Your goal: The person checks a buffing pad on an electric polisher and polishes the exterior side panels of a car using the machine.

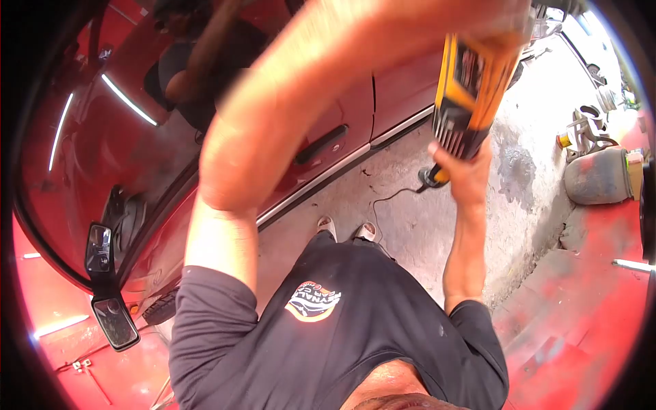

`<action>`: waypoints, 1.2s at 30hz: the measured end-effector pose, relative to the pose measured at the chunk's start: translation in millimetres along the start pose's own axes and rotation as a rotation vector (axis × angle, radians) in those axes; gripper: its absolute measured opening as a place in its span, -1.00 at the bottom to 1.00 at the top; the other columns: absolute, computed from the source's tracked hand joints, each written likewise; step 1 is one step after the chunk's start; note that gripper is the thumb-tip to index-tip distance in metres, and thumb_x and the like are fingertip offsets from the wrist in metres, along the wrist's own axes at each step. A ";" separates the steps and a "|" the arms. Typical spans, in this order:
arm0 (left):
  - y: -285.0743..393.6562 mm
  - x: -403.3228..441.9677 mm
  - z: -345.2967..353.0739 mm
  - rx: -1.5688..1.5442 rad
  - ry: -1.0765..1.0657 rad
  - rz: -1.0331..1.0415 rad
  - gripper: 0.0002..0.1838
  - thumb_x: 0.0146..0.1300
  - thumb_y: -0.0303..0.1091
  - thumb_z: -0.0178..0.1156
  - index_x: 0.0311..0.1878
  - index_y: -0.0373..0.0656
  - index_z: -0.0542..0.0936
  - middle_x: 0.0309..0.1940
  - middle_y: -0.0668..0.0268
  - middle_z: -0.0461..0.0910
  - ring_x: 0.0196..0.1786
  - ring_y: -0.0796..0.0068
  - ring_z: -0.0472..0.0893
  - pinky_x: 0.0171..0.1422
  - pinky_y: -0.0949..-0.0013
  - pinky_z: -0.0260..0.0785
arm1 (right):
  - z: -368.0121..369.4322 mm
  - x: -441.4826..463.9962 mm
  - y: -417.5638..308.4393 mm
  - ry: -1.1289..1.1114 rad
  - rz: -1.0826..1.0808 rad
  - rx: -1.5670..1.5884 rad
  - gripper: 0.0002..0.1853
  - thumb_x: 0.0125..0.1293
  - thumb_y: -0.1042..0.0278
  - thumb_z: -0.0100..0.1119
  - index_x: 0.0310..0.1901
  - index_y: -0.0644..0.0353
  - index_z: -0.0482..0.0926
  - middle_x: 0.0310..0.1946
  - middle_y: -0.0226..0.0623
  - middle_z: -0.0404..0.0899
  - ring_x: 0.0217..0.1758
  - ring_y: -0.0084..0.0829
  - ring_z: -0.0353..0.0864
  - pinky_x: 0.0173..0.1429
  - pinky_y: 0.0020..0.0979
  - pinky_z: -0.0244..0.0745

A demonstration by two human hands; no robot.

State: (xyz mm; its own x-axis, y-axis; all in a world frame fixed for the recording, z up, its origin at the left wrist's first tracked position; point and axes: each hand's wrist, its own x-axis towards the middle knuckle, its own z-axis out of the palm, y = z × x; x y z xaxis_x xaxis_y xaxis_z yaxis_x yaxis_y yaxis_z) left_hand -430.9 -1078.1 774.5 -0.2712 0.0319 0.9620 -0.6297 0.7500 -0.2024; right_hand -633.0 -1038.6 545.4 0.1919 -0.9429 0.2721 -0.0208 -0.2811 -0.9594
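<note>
My right hand (468,167) is closed round the rear end of a yellow-and-black corded power tool (471,96). Its thumb lies along the black vented housing. From that end a thin black cord (389,198) runs down to the floor by my feet. My left arm reaches up across the view, and my left hand (499,17) overlaps the tool's upper end at the top edge. Blur and the frame edge hide its fingers. The tool's working end is mostly out of sight. A dark red car door (342,113) with a black handle (321,145) stands beyond my left arm.
The car's glossy dark panel (61,184) curves along the left, with a double mirror (109,294) sticking out. My sandalled feet stand on the concrete floor (410,239). At right, a grey rounded container (598,178) and metal parts (591,130) sit beside a red panel (581,307).
</note>
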 end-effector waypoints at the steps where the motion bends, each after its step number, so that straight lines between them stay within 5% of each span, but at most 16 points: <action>1: 14.2 -20.5 4.1 -0.027 -0.033 -0.033 -0.96 0.22 -0.62 0.32 -0.32 -0.36 0.63 -0.43 0.00 0.73 -0.45 0.26 0.76 -0.41 0.34 0.58 | -4.0 -15.2 19.4 0.008 0.050 -0.028 -0.32 0.00 0.58 0.60 0.20 0.26 0.48 0.00 -0.31 0.65 0.03 -0.49 0.63 0.18 -0.38 0.57; 4: 57.1 -81.9 16.3 0.150 -0.147 -0.211 -0.84 0.07 -0.35 0.36 -0.41 -0.06 0.52 -0.62 0.28 0.54 -0.58 0.23 0.63 -0.49 0.19 0.48 | -13.2 -65.5 73.6 0.017 0.129 -0.140 -0.26 -0.03 0.57 0.62 0.23 0.28 0.46 0.01 -0.29 0.65 0.04 -0.44 0.65 0.21 -0.34 0.57; 6: 79.8 -113.7 18.7 0.104 -0.204 -0.287 -0.87 0.08 -0.29 0.31 -0.41 0.03 0.52 -0.66 0.40 0.46 -0.61 0.38 0.61 -0.54 0.25 0.44 | -12.0 -94.2 97.4 0.007 0.225 -0.097 -0.21 -0.07 0.54 0.65 0.25 0.29 0.44 0.02 -0.22 0.67 0.06 -0.39 0.66 0.22 -0.31 0.57; 7: 93.6 -130.0 11.8 0.076 -0.325 -0.387 -0.60 -0.21 -0.41 0.45 -0.20 0.04 0.61 -0.51 0.39 0.49 -0.52 0.29 0.56 -0.38 0.27 0.42 | -10.9 -110.6 106.7 0.012 0.247 -0.106 -0.20 -0.08 0.54 0.66 0.25 0.29 0.44 0.02 -0.21 0.67 0.07 -0.38 0.67 0.22 -0.31 0.57; 8: 102.5 -141.1 7.8 0.058 -0.350 -0.399 -0.60 -0.22 -0.44 0.42 -0.20 0.00 0.63 -0.53 0.41 0.46 -0.54 0.32 0.52 -0.41 0.30 0.37 | -8.8 -125.6 115.7 0.022 0.269 -0.115 -0.19 -0.09 0.53 0.67 0.25 0.30 0.44 0.03 -0.19 0.67 0.07 -0.37 0.67 0.22 -0.30 0.57; 18: 173.1 -218.6 -65.3 -0.064 -0.441 -0.523 -0.56 -0.28 -0.54 0.44 -0.16 -0.30 0.72 -0.63 0.41 0.37 -0.64 0.45 0.38 -0.50 0.33 0.18 | 11.2 -222.6 171.7 -0.173 0.380 -0.138 -0.07 -0.10 0.46 0.69 0.35 0.25 0.37 0.12 -0.10 0.67 0.22 -0.26 0.68 0.32 -0.24 0.54; 22: 200.2 -238.4 -98.7 -0.090 -0.482 -0.591 -0.61 -0.13 -0.57 0.54 -0.15 -0.35 0.70 -0.65 0.41 0.39 -0.67 0.47 0.37 -0.53 0.33 0.17 | 22.0 -245.4 184.5 -0.270 0.364 -0.098 -0.06 -0.09 0.45 0.70 0.37 0.23 0.36 0.16 -0.08 0.67 0.26 -0.26 0.67 0.34 -0.25 0.53; 23: 203.2 -239.1 -100.9 -0.093 -0.496 -0.594 -0.61 -0.14 -0.58 0.53 -0.15 -0.35 0.70 -0.65 0.41 0.39 -0.67 0.47 0.38 -0.53 0.33 0.17 | 29.2 -253.9 191.2 -0.282 0.497 0.017 -0.05 -0.10 0.45 0.70 0.38 0.23 0.36 0.18 -0.09 0.66 0.28 -0.26 0.66 0.35 -0.24 0.52; 30: 180.8 -238.4 -73.4 -0.179 -0.562 -0.532 -0.57 -0.26 -0.56 0.42 -0.17 -0.31 0.69 -0.64 0.42 0.34 -0.63 0.46 0.38 -0.50 0.34 0.16 | 54.2 -268.7 192.3 -0.127 0.365 -0.002 -0.04 -0.09 0.41 0.71 0.38 0.27 0.36 0.16 -0.14 0.66 0.24 -0.28 0.64 0.33 -0.24 0.52; 36: 162.3 -245.5 -24.7 -0.143 -0.573 -0.469 -0.78 -0.07 -0.36 0.29 -0.30 -0.09 0.52 -0.61 0.42 0.31 -0.61 0.47 0.42 -0.49 0.34 0.21 | 60.0 -261.8 200.9 0.026 0.496 0.018 -0.09 -0.12 0.48 0.69 0.33 0.30 0.40 0.13 -0.20 0.66 0.20 -0.31 0.65 0.32 -0.25 0.52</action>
State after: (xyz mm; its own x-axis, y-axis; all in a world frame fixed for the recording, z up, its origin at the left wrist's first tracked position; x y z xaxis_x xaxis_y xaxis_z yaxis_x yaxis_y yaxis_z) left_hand -448.5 -947.9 510.0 -0.3589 -0.6314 0.6874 -0.6823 0.6800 0.2684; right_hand -628.5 -837.6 277.0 0.1383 -0.9665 -0.2164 -0.0868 0.2058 -0.9747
